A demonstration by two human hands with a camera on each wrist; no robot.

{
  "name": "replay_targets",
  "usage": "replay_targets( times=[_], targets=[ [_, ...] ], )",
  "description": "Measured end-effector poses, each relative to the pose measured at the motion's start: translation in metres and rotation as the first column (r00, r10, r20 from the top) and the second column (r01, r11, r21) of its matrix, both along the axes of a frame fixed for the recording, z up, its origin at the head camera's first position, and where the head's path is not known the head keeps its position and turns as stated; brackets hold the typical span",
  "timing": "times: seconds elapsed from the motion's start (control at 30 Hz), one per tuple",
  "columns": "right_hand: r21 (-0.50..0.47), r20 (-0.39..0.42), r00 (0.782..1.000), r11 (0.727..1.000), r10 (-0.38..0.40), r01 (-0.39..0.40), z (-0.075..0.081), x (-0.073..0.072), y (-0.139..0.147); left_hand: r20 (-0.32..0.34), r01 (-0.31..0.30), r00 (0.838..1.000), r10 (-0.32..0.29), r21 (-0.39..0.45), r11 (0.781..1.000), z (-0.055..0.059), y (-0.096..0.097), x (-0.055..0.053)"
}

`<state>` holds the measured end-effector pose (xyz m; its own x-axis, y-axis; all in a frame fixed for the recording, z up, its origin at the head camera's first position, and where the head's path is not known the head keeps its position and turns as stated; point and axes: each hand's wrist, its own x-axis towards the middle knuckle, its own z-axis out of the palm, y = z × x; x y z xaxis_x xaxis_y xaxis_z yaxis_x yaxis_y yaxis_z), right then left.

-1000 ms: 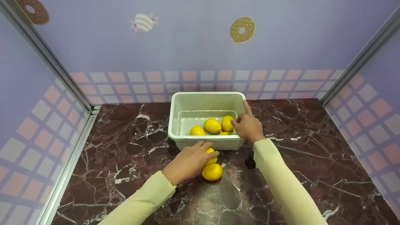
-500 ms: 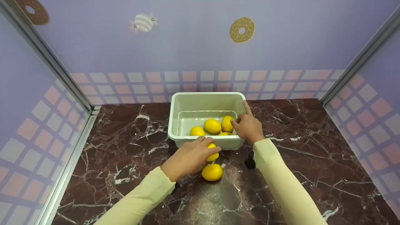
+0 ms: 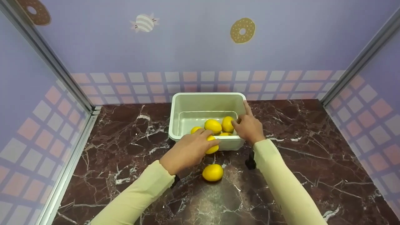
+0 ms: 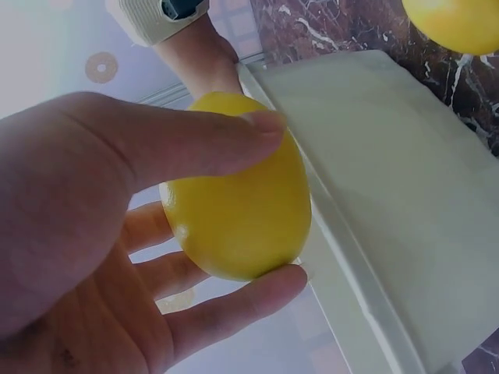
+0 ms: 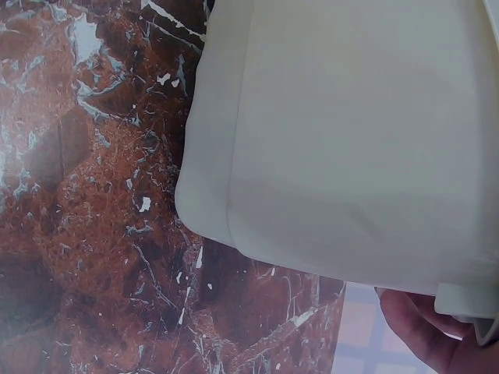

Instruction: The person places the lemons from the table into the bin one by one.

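My left hand (image 3: 189, 149) pinches a yellow lemon (image 3: 212, 147) between thumb and fingers, at the front rim of a white plastic bin (image 3: 232, 144). The left wrist view shows this lemon (image 4: 242, 214) large, with the thumb across it and the bin's rim (image 4: 351, 265) right behind. My right hand (image 3: 250, 127) grips the bin's right side, its index finger stretched along the rim and its thumb inside. In the right wrist view, fingers (image 5: 421, 331) curl under the rim beside the bin's outer wall (image 5: 351, 140). Several lemons (image 3: 213, 126) lie inside the bin, one partly hidden by my left hand.
Another lemon (image 3: 213, 172) lies on the dark red marbled tabletop (image 3: 131, 156), in front of the bin. A purple back wall (image 3: 193, 43) with a checked band stands close behind the bin, and side panels rise at left and right.
My left hand has lifted the lemon away from the other one on the table and carried it forward to the bin's front rim. The right hand and bin have stayed put.
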<state>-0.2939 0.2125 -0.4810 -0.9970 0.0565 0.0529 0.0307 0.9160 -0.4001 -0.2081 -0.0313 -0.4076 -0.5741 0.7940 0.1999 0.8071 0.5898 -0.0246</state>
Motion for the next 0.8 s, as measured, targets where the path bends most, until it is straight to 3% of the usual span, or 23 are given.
replay_targets(
  times=[0.47,0.8],
  targets=[
    [-0.009,-0.016,1.000,1.000,0.002,-0.002,0.000,0.001,0.000,0.029,-0.049,0.998,0.049,0.017,0.999,0.003,-0.001,-0.009],
    [-0.016,-0.005,1.000,1.000,-0.002,0.002,0.000,0.001,0.001,0.034,-0.117,0.993,0.116,0.028,0.993,0.006,0.002,-0.017]
  ],
)
